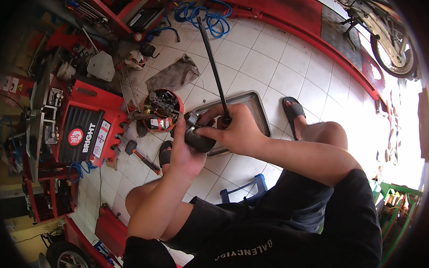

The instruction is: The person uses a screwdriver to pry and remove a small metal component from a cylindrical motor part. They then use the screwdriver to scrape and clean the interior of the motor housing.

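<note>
My left hand (182,154) is closed around a dark, rounded metal part (199,140) with a shiny silver fitting on top, held in front of my knees. My right hand (240,128) grips a long black-shafted screwdriver (213,63), its shaft pointing up and away from me. The right thumb also presses on the metal part, close to the left thumb. The screwdriver's handle is mostly hidden in my right fist. Beneath my hands lies a shallow metal tray (258,109) on the tiled floor.
Left of the tray stands a red tub (178,103) of loose parts. A hammer (142,157) lies nearer me, beside a red machine (84,124). Beyond are a grey cloth (173,75) and a blue hose (203,16). A motorcycle (390,38) stands far right, past a red platform (295,13).
</note>
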